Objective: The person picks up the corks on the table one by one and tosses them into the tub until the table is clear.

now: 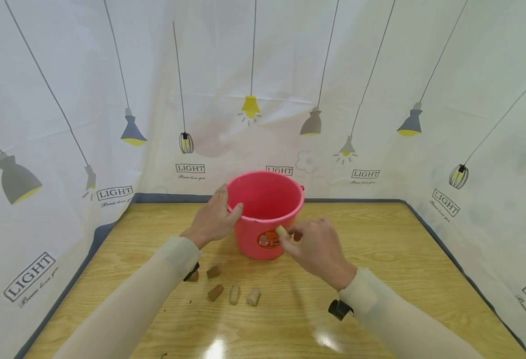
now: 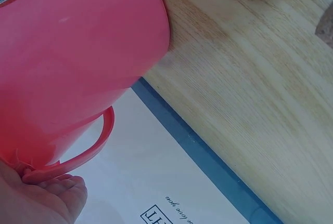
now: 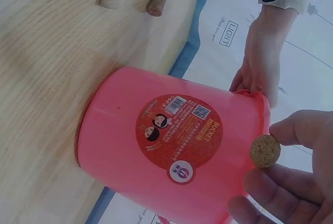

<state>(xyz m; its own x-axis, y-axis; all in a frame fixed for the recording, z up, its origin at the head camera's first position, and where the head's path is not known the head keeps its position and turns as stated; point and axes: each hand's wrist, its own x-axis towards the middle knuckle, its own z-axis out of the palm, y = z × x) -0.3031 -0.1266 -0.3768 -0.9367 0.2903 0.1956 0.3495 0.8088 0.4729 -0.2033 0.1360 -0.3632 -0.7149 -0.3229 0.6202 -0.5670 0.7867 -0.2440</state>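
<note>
Pinching a cork (image 3: 265, 151) between thumb and fingers of the right hand (image 1: 319, 249), just at the bucket's (image 1: 247, 239) near right side, with contact against its rim (image 1: 267, 220) unclear. Holding the bucket's left side at the rim with the left hand (image 1: 213, 217), thumb over the edge and fingers outside, beside the handle (image 2: 83, 157). Cork-wise, probably very light, firm but slightly springy, dry rather than slippery, likelier to crumble than crack; best taken across the round side with a gentle squeeze. Bucket-wise, likely light and smooth, flexing a little under pressure; best steadied at the rim. Farther out, lying loose in front of the bucket and to its left: two pale corks (image 1: 234, 294) and three brown corks (image 1: 215, 292). Under the bucket, a wood-grained bench (image 1: 371, 239); behind it, a lamp-printed cloth (image 1: 218, 104).
</note>
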